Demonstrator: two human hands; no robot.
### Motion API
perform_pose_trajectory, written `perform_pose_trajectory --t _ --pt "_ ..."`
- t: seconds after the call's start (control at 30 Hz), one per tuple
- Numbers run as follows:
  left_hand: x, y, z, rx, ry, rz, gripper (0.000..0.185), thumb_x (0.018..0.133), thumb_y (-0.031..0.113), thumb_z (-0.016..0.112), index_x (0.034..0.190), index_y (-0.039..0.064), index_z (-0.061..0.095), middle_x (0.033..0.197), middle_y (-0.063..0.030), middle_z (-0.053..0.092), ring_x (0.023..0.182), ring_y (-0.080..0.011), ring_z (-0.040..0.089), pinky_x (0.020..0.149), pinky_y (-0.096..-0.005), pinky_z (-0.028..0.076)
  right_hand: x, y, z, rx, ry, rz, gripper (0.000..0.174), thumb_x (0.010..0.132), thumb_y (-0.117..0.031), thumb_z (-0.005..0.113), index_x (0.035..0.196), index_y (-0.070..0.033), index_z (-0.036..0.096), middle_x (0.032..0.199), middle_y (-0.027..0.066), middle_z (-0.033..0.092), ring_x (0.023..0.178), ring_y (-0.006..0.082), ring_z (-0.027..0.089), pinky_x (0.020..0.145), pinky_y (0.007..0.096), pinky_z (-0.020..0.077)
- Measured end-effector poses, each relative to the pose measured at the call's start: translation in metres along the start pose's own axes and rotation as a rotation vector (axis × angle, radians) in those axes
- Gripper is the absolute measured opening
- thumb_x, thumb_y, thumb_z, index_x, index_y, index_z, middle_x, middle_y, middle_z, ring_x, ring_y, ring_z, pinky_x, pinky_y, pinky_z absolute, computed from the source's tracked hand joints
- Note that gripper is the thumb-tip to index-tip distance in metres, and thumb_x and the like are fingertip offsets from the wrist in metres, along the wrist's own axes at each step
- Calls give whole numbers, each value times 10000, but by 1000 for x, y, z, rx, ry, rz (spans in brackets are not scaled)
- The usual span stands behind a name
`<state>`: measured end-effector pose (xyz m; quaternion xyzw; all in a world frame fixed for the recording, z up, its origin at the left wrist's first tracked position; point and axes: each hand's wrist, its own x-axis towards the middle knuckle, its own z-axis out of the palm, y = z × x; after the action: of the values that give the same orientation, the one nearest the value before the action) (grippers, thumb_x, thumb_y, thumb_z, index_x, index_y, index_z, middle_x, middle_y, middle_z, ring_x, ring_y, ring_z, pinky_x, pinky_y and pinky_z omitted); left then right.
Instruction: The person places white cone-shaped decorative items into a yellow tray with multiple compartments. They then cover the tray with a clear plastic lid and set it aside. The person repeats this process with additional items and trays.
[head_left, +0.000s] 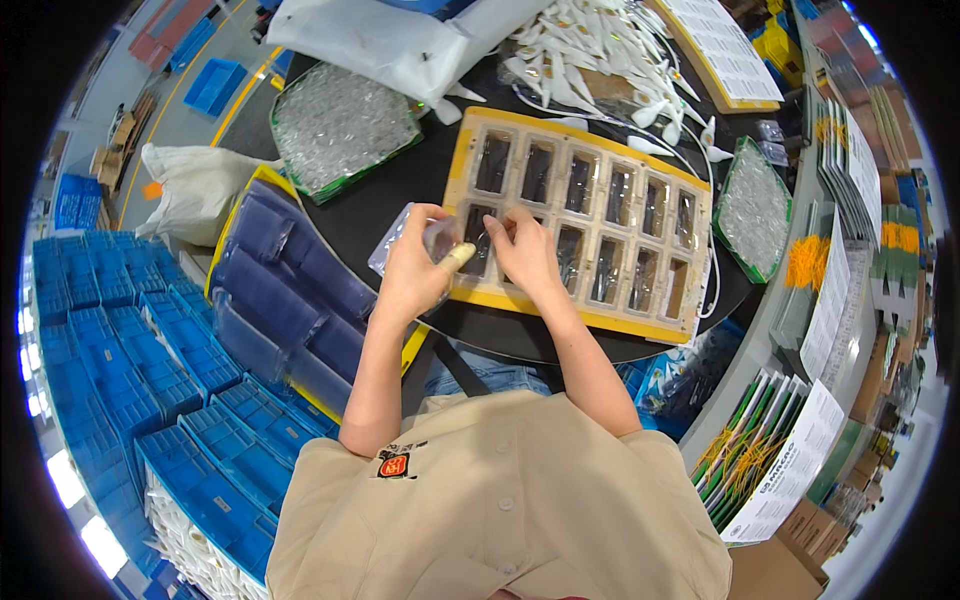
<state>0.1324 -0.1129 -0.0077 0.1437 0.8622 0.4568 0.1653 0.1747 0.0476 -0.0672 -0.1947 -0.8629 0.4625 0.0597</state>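
Note:
My left hand (421, 262) holds clear plastic blister shells (441, 238) at the left end of a yellow-edged tray (616, 319). One finger wears a pale yellow cover. My right hand (523, 247) rests over the tray's lower row, its thumb and forefinger together near a compartment at the left; whether they pinch anything is hidden. The tray has two rows of rectangular compartments, most with clear plastic and dark contents; the lower right one (676, 289) shows brown inside. More clear plastic (390, 238) lies under my left hand.
Green-edged containers of small clear pieces (341, 124) (754, 210) flank the tray. White teardrop-shaped parts (570, 75) are heaped behind it. A yellow-edged container of clear plastic shells (292, 277) stands at the left, by stacked blue crates (120, 352). Printed cards (787, 465) stand on the right shelf.

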Motion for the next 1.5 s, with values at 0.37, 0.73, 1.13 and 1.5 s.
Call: perform_pose_trajectory --t 0.37,0.73,1.13,1.5 --pt "17 33 21 169 -18 42 370 834 99 655 1151 4 488 968 -217 664 926 -343 661 816 -385 499 26 89 -201 -800 311 293 238 780 -222 678 911 -28 634 919 178 638 877 354 621 775 449 501" --pt "38 102 156 -870 -684 -219 384 839 57 654 1148 40 426 980 -163 665 907 -291 685 814 -413 555 24 143 -268 -559 19 -655 244 666 47 601 878 -61 653 1045 24 678 895 255 556 809 341 477" --pt "6 134 180 6 -634 69 534 761 185 755 1161 56 427 886 -131 654 860 -253 655 771 -364 510 -62 115 -228 -3 177 4 83 832 -88 671 849 -10 648 631 118 576 489 223 540 487 316 422" --pt "28 -19 -33 480 125 -226 684 831 132 563 1430 32 250 1304 -282 421 1210 -429 423 1062 -436 319 -55 135 -198 -850 197 -192 647 869 -343 625 1426 -103 398 1495 192 300 1390 381 245 1107 581 154"
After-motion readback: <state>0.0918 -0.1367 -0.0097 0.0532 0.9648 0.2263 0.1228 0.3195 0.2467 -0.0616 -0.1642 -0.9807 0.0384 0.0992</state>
